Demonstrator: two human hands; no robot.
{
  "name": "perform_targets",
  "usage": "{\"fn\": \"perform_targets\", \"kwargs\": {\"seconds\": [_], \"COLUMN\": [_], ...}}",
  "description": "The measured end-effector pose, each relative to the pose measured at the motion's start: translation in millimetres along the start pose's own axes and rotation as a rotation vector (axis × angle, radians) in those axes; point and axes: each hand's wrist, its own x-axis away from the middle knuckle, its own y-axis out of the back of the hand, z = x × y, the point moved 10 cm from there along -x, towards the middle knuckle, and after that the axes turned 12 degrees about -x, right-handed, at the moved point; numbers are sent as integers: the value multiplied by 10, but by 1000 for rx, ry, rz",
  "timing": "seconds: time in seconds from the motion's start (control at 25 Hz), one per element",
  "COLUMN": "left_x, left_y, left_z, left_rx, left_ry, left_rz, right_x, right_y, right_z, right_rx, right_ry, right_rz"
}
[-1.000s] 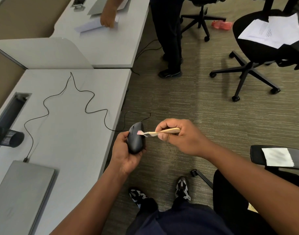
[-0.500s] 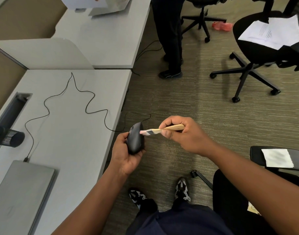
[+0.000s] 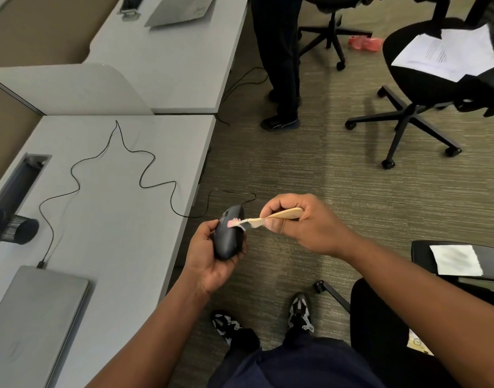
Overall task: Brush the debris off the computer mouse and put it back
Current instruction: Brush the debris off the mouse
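The left hand (image 3: 209, 256) cups the mouse (image 3: 229, 233) off the surface (image 3: 105, 219) edge, its grip wrapped round the sides. The right hand (image 3: 304, 222) pinches the brush (image 3: 268, 218), bristles touching the top. The mouse looks light, rigid and smooth, so side holds suit; its cable (image 3: 145, 175) may tug.

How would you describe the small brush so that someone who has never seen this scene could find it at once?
Start at the grey desk on the left and look just past its near right edge, where two hands meet over the carpet. The right hand pinches the brush: a pale wooden handle with pinkish bristles touching the black mouse, which the left hand holds.
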Motion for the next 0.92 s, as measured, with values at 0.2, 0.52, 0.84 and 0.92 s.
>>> {"fn": "perform_targets", "kwargs": {"seconds": [0.2,0.52,0.84,0.92], "left_x": [-4,-8,-26,-27], "left_y": [-20,-60,-63,-74], "left_z": [2,-35,-121,-147], "left_rx": [6,8,51,14], "left_ry": [15,18,-2,-20], "left_rz": [22,1,-5,-3], "right_x": [-35,-47,-83,-101], "right_y": [98,-23,187,207], "right_z": [48,81,73,45], "right_rx": [-112,37,-32,23], "right_ry": [-7,3,38,41], "right_rz": [-39,32,-191,-240]}}
